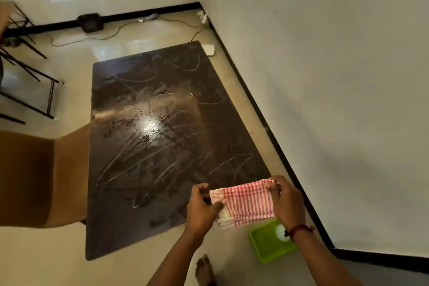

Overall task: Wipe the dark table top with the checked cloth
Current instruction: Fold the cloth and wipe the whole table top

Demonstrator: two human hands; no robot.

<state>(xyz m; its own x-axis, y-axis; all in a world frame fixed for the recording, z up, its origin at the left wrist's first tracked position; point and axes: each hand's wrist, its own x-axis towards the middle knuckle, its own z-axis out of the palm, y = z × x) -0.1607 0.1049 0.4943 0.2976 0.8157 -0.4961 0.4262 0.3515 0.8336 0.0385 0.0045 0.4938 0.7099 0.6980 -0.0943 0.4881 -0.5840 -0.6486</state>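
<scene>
The dark table top [148, 137] stretches away from me, wet and streaked with curved wipe marks. Over its near right corner I hold the folded red-and-white checked cloth [246, 202] in the air between both hands. My left hand [202, 206] pinches the cloth's left edge with thumb and fingers. My right hand [286, 199] grips its upper right corner, a red thread on the wrist.
A green tray [267, 248] lies on the floor below my right wrist, near the white wall [336, 100]. My bare foot [204, 271] stands by the table's near edge. Black chair frames [30, 72] stand at left. Another person's arm [46, 176] crosses the left side. Cables lie at the far wall.
</scene>
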